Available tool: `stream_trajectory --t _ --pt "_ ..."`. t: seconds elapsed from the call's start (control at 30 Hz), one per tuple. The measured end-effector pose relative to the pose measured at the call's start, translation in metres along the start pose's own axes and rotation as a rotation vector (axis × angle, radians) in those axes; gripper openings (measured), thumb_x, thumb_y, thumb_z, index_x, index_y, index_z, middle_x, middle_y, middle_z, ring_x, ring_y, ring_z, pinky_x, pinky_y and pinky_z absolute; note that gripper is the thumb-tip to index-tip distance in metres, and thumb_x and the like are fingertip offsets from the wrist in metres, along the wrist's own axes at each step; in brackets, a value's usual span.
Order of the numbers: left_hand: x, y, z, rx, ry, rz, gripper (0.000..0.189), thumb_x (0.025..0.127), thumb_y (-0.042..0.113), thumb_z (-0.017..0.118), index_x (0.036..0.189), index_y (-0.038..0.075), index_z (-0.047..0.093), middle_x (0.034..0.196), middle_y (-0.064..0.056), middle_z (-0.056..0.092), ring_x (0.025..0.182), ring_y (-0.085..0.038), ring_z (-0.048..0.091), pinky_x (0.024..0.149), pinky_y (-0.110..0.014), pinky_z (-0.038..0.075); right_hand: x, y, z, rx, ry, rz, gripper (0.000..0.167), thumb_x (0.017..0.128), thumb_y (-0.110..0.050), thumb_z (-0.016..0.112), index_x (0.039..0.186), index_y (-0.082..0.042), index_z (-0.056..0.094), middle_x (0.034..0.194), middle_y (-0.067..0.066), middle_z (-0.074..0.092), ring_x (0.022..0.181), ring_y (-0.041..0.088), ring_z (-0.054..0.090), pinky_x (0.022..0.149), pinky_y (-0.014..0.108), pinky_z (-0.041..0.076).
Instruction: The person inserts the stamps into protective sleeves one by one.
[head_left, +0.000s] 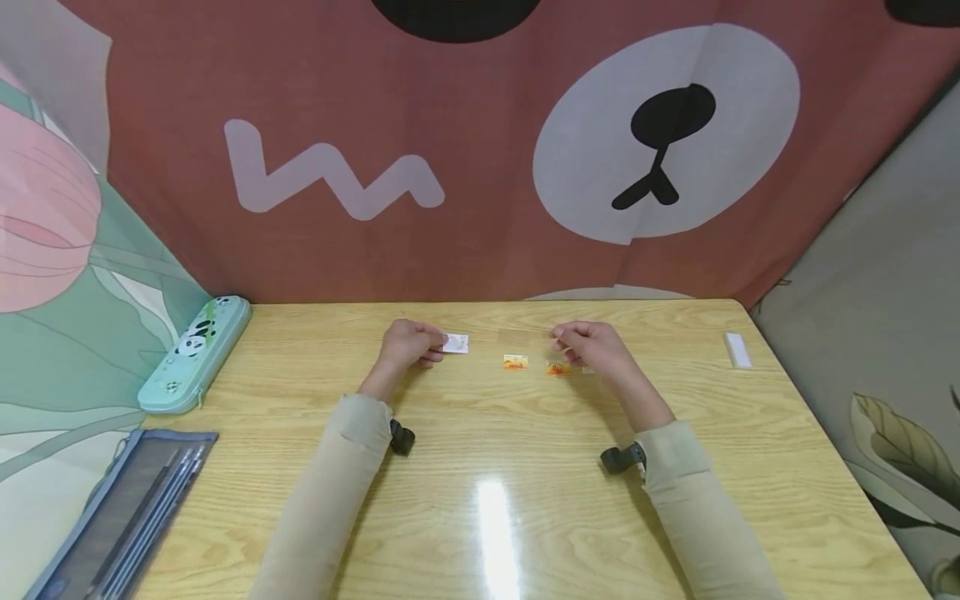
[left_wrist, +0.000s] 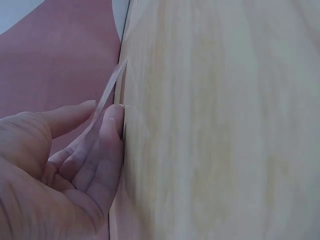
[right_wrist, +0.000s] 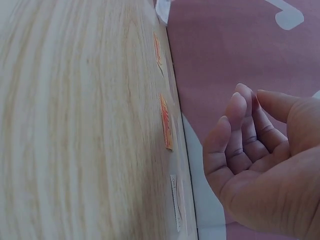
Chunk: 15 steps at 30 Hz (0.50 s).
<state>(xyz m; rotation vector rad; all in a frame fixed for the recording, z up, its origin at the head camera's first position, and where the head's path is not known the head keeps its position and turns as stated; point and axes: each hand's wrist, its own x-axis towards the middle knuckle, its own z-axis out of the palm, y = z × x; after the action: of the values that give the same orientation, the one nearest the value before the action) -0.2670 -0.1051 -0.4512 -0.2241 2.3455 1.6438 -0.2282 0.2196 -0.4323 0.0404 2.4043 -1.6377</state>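
My left hand [head_left: 408, 343] pinches a thin, see-through plastic piece [left_wrist: 106, 92] between thumb and fingers near the table's far edge. In the head view this piece appears as a small white rectangle [head_left: 457, 343] with a faint print. My right hand [head_left: 592, 346] hovers over the far part of the table, thumb and index tips together, other fingers loosely bent; nothing shows between them. Below it lies an orange-and-yellow printed card [head_left: 558, 368], partly covered by the fingers in the head view. A similar card [head_left: 515, 362] lies to its left. Beside the right hand is a small pale printed strip [right_wrist: 175, 202].
On the left are a mint panda pencil case [head_left: 197, 354] and a blue mesh pouch [head_left: 142, 508] holding pencils. A white block [head_left: 738, 351] lies at the far right of the wooden table [head_left: 442, 500]. A patterned curtain [head_left: 360, 258] hangs along the back edge.
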Motion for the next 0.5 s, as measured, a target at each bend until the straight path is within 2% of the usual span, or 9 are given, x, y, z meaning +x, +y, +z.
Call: stream_trajectory --t 0.13,0.27,0.37,0.5 --pt "-0.004 0.002 -0.003 -0.019 0.015 -0.01 0.023 0.094 0.014 0.071 0.11 -0.003 0.076 0.091 -0.013 0.078 0.067 -0.013 0.072 0.063 -0.027 0.064 0.0 0.0 -0.002 0.003 0.001 0.01 0.041 0.106 -0.03 0.054 0.132 0.0 0.064 0.11 0.014 0.069 0.091 0.025 0.063 0.083 0.034 0.058" --pt "-0.008 0.002 -0.008 0.015 0.025 0.006 0.025 0.094 0.018 0.073 0.109 -0.001 0.077 0.093 -0.015 0.079 0.069 -0.015 0.073 0.065 -0.03 0.065 -0.001 -0.003 -0.004 0.017 -0.008 0.023 0.042 0.106 -0.031 0.056 0.135 -0.002 0.063 0.109 0.009 0.07 0.089 0.023 0.063 0.083 0.033 0.058" --pt "-0.009 0.003 -0.013 0.078 0.035 0.035 0.027 0.094 0.021 0.072 0.109 0.0 0.077 0.096 -0.017 0.078 0.073 -0.019 0.075 0.065 -0.032 0.065 -0.002 -0.005 -0.006 0.033 -0.018 0.029 0.042 0.105 -0.031 0.057 0.137 -0.004 0.061 0.11 0.006 0.072 0.087 0.02 0.064 0.079 0.031 0.057" --pt "-0.008 0.005 -0.017 0.22 0.062 0.086 0.032 0.094 0.029 0.071 0.116 0.006 0.076 0.098 -0.014 0.079 0.08 -0.023 0.075 0.066 -0.03 0.063 0.0 -0.004 -0.007 0.035 -0.017 0.03 0.043 0.104 -0.031 0.059 0.138 -0.005 0.061 0.112 0.005 0.072 0.088 0.023 0.065 0.075 0.029 0.056"
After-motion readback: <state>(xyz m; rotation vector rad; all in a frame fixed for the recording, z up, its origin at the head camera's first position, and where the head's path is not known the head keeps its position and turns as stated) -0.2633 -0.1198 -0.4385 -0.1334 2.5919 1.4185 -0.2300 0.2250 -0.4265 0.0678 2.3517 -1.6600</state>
